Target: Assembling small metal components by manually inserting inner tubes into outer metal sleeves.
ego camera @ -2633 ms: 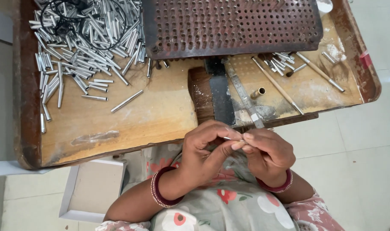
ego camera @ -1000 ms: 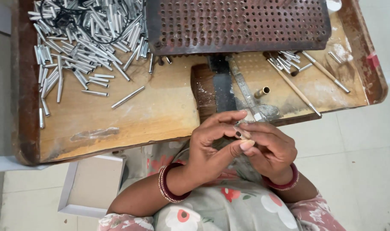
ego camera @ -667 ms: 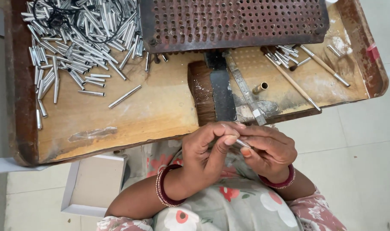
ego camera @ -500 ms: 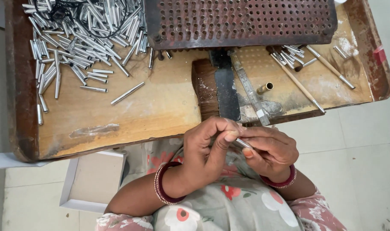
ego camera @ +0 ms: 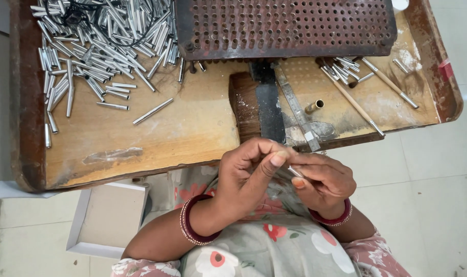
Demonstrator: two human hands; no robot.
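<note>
A short silvery metal tube (ego camera: pixel 295 171) sits pinched between both hands just off the near edge of the worn wooden work tray (ego camera: pixel 141 149). The left hand (ego camera: pixel 249 177) closes thumb and fingertips around it, probably at one end; the right hand (ego camera: pixel 323 182) grips the other. A heap of loose silver tubes (ego camera: pixel 100 46) lies well apart, beside the rusty perforated metal plate (ego camera: pixel 285 25).

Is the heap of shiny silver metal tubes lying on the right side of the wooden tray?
No, the heap of shiny silver metal tubes lies at the far left of the wooden tray, beside the rusty perforated metal plate.
</note>
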